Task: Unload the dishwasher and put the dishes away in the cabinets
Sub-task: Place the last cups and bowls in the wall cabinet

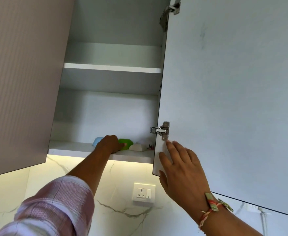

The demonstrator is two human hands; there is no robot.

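I look up into an open wall cabinet. On its bottom shelf (68, 148) stand a blue bowl (97, 141), a green bowl (127, 142) and a white bowl (138, 147), all upside down. My left hand (110, 143) reaches onto the shelf and its fingers curl round the left side of the green bowl. My right hand (179, 169) lies with straight fingers against the inner face of the open cabinet door (225, 99), just below the lower hinge (160, 130).
The two upper shelves (112, 68) show nothing on them. A closed cabinet door (20, 82) hangs at the left. Below are a lit marble backsplash and a wall socket (144, 193). A small patterned item (150, 147) sits at the shelf's right end.
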